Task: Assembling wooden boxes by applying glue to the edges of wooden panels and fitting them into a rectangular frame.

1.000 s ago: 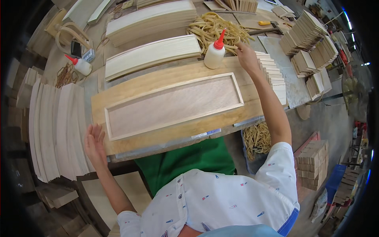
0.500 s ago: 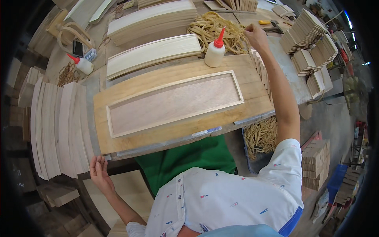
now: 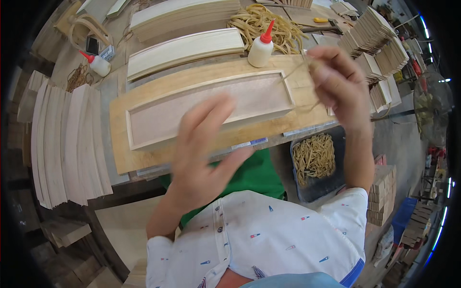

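In my right hand I pinch a thin, blurred band; my left hand is spread wide near the shallow wooden tray, which lies upon the board on the bench.

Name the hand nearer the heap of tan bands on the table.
Right. The right hand is on the near right of the heap; the left hand is farther off, on its near left.

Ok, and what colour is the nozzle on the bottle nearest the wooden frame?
The nozzle is red; it shows clearly in the head view.
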{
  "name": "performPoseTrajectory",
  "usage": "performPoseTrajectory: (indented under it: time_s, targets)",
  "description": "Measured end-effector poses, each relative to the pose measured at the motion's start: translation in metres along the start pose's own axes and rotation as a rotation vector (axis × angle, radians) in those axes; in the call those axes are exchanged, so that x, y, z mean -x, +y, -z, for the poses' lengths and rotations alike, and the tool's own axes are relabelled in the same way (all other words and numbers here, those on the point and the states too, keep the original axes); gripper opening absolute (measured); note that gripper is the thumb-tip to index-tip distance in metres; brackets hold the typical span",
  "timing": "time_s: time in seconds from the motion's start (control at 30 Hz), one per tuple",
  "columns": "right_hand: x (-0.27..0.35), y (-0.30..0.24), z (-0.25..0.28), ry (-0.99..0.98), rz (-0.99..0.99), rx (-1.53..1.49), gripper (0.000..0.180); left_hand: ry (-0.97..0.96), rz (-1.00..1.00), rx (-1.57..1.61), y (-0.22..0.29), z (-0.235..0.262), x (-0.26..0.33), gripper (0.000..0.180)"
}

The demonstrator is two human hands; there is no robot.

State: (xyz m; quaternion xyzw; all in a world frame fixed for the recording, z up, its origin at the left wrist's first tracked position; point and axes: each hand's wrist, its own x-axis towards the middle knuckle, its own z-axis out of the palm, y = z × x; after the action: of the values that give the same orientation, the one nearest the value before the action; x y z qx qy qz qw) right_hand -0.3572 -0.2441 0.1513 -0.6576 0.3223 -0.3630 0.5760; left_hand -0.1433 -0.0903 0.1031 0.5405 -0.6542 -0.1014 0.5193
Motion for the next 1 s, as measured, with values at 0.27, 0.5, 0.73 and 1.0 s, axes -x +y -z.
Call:
performPoseTrajectory:
  time_s: [0.27,0.5,0.73,1.0]
  targets:
    - [0.027,0.032,-0.023,-0.330,-0.150,-0.104,0.027,-0.277,0.662,1.300,-0.049,0.003,0.006,0.033]
    - [0.018,0.078,0.059,0.034,-0.318,0.373,0.028,0.174,0.807,0.334,-0.104,0.136,0.080,0.044]
    - [-0.014,0.113,0.057,-0.055,-0.314,0.491,0.052,-0.018,0.847,0.080,-0.125,0.162,0.067,0.057]
    - [-0.034,0.122,0.048,-0.142,-0.391,0.336,0.050,-0.137,0.892,0.222,-0.136,0.164,0.041,0.064]
